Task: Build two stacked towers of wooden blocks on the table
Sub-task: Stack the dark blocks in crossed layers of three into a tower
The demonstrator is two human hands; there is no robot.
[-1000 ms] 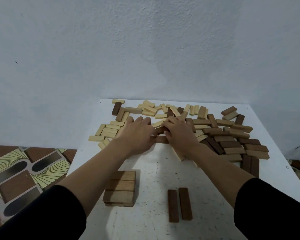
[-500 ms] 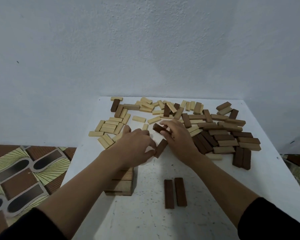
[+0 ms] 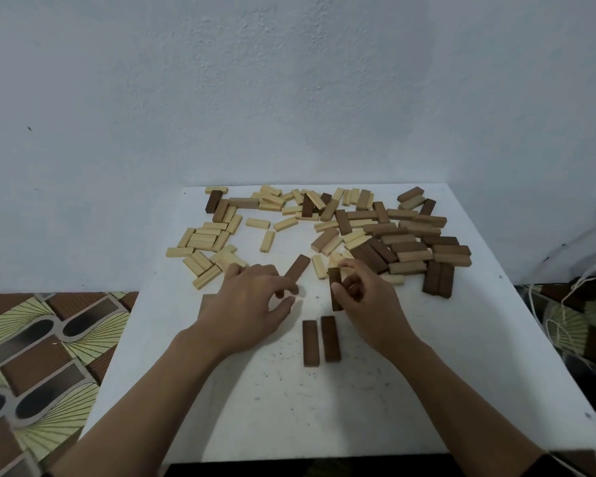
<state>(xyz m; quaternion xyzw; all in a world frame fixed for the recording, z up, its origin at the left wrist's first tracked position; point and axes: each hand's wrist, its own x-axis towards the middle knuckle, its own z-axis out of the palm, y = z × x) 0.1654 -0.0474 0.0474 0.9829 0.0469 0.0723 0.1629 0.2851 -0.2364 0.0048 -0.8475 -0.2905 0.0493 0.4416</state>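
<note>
The right hand (image 3: 365, 297) pinched a dark block (image 3: 334, 287), the left hand (image 3: 252, 304) a brown block (image 3: 297, 271) by its end; either might have slipped onto the laid pair (image 3: 311, 342)

White on the tabletop (image 3: 461, 373), flecked with small dark specks toward the near edge. Pale cream on the scattered light blocks (image 3: 203, 239) at far left; mid-brown and dark brown mixed through the brown heap (image 3: 410, 239) at far right. Dark brown on the paired blocks (image 3: 320, 342) lying side by side, and on the dark block (image 3: 334, 290) in the right hand (image 3: 369, 304). Reddish brown on the slanted block (image 3: 297, 271) at the left hand (image 3: 248, 304). Pale blue-grey on the wall (image 3: 289, 98), faintly mottled. On the floor (image 3: 49, 339), a pattern of brown rectangles, dark grey ovals and yellow-green fans ruled with fine black lines.
</note>
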